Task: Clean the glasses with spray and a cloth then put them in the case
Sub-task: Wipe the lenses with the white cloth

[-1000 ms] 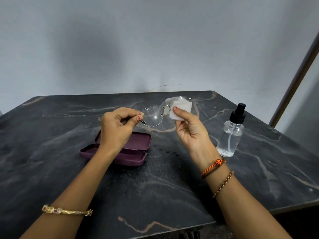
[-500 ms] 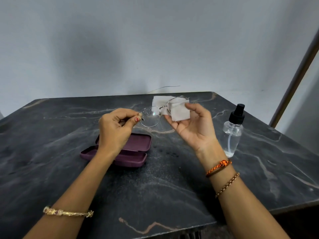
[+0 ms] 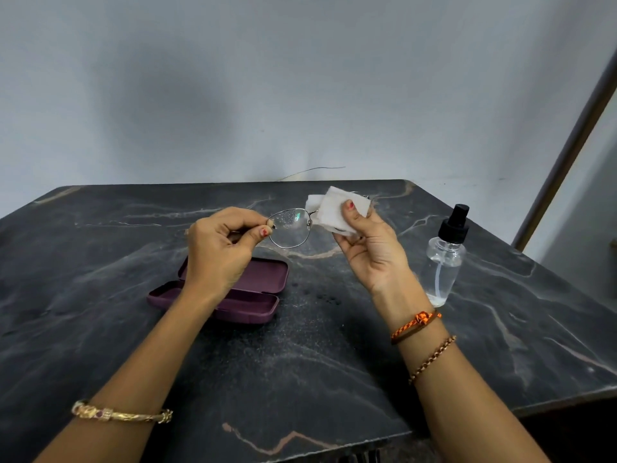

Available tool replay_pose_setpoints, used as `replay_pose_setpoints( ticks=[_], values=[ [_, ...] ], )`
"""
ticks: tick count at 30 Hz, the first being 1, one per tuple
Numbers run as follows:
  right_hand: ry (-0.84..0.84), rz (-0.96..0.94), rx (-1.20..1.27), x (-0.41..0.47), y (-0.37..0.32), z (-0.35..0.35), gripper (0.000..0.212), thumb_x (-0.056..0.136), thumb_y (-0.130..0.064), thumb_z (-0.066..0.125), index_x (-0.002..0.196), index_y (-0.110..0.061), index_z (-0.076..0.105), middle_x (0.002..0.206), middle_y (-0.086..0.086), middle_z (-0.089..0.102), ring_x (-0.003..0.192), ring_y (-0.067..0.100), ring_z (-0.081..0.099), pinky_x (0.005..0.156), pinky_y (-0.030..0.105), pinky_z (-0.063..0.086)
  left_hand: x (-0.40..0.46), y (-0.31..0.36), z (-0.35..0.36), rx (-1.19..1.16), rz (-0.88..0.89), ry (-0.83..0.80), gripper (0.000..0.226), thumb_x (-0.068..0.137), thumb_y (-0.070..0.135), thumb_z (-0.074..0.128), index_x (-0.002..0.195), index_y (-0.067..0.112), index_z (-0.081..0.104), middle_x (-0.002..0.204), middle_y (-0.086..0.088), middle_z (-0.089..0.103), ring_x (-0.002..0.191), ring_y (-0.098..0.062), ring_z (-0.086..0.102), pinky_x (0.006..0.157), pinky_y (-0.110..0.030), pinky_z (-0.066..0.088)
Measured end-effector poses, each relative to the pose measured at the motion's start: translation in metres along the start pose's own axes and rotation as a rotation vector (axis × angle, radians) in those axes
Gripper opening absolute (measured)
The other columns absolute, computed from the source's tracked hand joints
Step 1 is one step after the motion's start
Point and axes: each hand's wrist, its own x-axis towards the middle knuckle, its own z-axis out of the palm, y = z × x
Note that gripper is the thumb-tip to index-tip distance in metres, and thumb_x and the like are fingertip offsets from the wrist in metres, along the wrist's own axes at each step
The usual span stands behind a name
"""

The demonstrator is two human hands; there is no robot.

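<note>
Thin metal-framed glasses hang in the air above the dark marble table. My left hand pinches their left corner between thumb and forefinger. The left lens is bare and dotted with spray droplets. A white cloth is folded over the right lens, and my right hand presses it there with the thumb on top. An open maroon glasses case lies on the table under my left hand, partly hidden by it. A clear spray bottle with a black nozzle stands upright to the right of my right hand.
Behind the table is a grey wall, with a thin wire showing at the far edge. A slanted dark pole leans at the right. The table's front edge runs close to my forearms.
My right hand's fingers, spread half a second ago, have closed the cloth around the right lens again. The cloth has folded up. The glasses and my left hand stayed almost still.
</note>
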Motion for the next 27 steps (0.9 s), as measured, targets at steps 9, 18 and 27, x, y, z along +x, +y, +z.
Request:
replay_pose_setpoints(
  ticks=[9, 18, 27],
  values=[
    [-0.025, 0.021, 0.052, -0.0017, 0.0063, 0.0049, 0.023, 0.084, 0.009, 0.048, 0.080, -0.010, 0.060, 0.061, -0.001, 0.072, 0.061, 0.009, 0.069, 0.061, 0.022, 0.057, 0.0016, -0.0011, -0.0027, -0.008, -0.006, 0.042, 0.023, 0.070, -0.005, 0.067, 0.084, 0.013, 0.066, 0.075, 0.007, 0.063, 0.071, 0.006, 0.061, 0.068, -0.008, 0.049],
    [0.040, -0.053, -0.039, -0.0005, 0.0064, 0.0013, 0.011, 0.080, 0.001, 0.058, 0.079, -0.010, 0.062, 0.065, -0.001, 0.072, 0.064, 0.012, 0.068, 0.058, 0.021, 0.058, -0.0009, 0.0000, -0.0012, 0.049, 0.051, 0.010, 0.020, 0.070, -0.004, 0.068, 0.081, 0.013, 0.068, 0.077, -0.002, 0.065, 0.072, 0.005, 0.060, 0.068, -0.011, 0.050],
    [-0.064, 0.107, -0.213, 0.0002, 0.0037, -0.0037, 0.020, 0.081, 0.003, 0.055, 0.085, -0.015, 0.060, 0.064, -0.004, 0.073, 0.062, 0.011, 0.070, 0.061, 0.025, 0.057, 0.0025, -0.0008, -0.0071, 0.049, 0.031, 0.016, 0.023, 0.070, -0.003, 0.068, 0.084, 0.014, 0.066, 0.078, 0.005, 0.063, 0.071, 0.006, 0.061, 0.067, -0.010, 0.050]
  ],
)
